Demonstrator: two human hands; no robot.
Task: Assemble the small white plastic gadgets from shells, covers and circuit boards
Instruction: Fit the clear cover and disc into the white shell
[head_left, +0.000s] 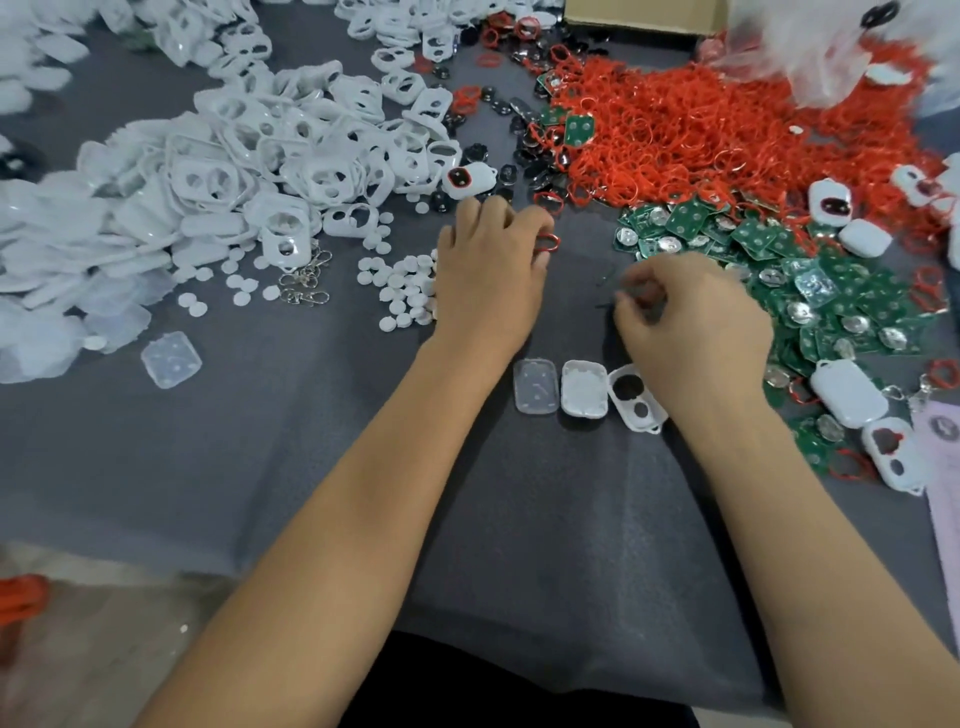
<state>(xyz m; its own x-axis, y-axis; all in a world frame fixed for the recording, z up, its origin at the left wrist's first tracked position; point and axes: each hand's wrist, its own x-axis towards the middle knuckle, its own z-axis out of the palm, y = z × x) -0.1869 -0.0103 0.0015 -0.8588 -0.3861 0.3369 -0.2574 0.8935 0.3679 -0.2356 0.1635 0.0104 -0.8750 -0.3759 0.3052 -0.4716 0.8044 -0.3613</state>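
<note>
My left hand (488, 275) pinches a small red rubber ring (546, 242) at its fingertips, just above the grey mat. My right hand (691, 327) hovers with curled fingers beside the pile of green circuit boards (810, 291); what it holds, if anything, is blurred. In front of my hands lie three parts in a row: a clear cover (536, 386), a white shell (584, 389) and a white front shell with two holes (636, 397), partly under my right wrist.
A big heap of white front shells (249, 156) fills the left. White round buttons (405, 291) and metal clasps (304, 283) lie near my left hand. Red rings (701, 130) are piled at the back right. Finished white gadgets (847, 392) sit at right.
</note>
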